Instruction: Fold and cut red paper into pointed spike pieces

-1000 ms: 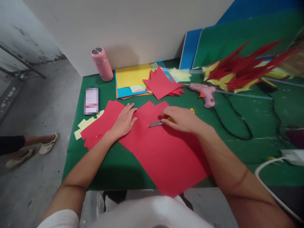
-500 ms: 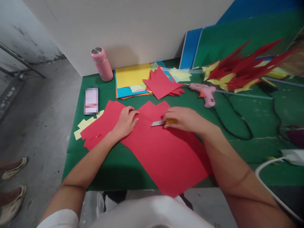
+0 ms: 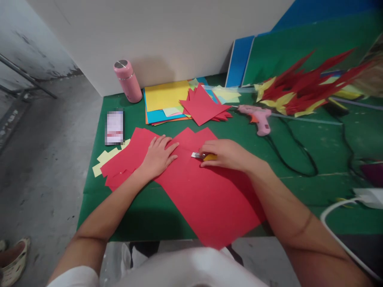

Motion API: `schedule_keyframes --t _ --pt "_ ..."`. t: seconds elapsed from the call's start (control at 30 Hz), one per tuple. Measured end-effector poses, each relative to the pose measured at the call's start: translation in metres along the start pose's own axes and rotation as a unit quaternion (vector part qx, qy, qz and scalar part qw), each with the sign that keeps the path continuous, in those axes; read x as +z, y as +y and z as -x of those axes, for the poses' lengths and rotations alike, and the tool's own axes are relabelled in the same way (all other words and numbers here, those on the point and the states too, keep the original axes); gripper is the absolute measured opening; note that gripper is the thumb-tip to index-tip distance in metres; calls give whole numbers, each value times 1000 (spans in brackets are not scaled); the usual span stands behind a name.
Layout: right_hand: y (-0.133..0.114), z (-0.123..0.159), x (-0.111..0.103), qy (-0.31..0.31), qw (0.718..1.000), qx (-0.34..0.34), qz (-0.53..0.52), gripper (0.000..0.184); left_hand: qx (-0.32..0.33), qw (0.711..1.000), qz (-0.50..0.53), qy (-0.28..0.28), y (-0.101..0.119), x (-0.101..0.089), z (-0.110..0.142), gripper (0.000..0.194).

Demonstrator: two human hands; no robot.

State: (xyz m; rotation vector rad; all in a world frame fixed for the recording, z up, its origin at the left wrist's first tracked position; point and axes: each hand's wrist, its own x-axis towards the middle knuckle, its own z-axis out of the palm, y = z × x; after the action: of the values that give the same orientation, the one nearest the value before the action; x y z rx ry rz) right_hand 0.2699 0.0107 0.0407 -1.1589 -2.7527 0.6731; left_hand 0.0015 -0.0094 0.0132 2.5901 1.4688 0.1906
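Note:
A large sheet of red paper (image 3: pixel 209 199) lies on the green table, its lower corner reaching past the front edge. My left hand (image 3: pixel 158 155) rests flat on the paper's left part, fingers spread. In my right hand (image 3: pixel 220 153) is a utility knife (image 3: pixel 210 157) with a yellow handle, held low over the sheet with its blade pointing left. Whether the blade tip touches the paper I cannot tell. More red paper pieces (image 3: pixel 122 155) lie to the left of and under my left hand, over pale yellow paper strips (image 3: pixel 107 156).
Behind the sheet are cut red pieces (image 3: pixel 202 107) on stacked coloured paper (image 3: pixel 164 93). A pink glue gun (image 3: pixel 259 115) with a black cord lies to the right, near red and yellow paper flames (image 3: pixel 299 87). A pink bottle (image 3: pixel 128 81) and a phone (image 3: pixel 114 127) stand left.
My right hand has shifted slightly and turned the knife, so the blade looks shorter and brighter. My left hand's fingers have spread wider. A person's foot at lower left has moved.

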Motion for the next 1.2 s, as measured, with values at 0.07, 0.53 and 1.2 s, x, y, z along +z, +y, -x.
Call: schedule_keyframes --t 0.07,0.53,1.2 --pt "-2 1 -2 -2 1000 -2 -8 26 -8 1000 -6 -17 0 0 2 46" --pt "-3 3 -3 2 1000 -18 6 23 -49 997 -30 -47 7 4 26 73" --pt "7 5 -2 17 999 -19 19 23 -47 997 -37 -40 10 11 31 77"
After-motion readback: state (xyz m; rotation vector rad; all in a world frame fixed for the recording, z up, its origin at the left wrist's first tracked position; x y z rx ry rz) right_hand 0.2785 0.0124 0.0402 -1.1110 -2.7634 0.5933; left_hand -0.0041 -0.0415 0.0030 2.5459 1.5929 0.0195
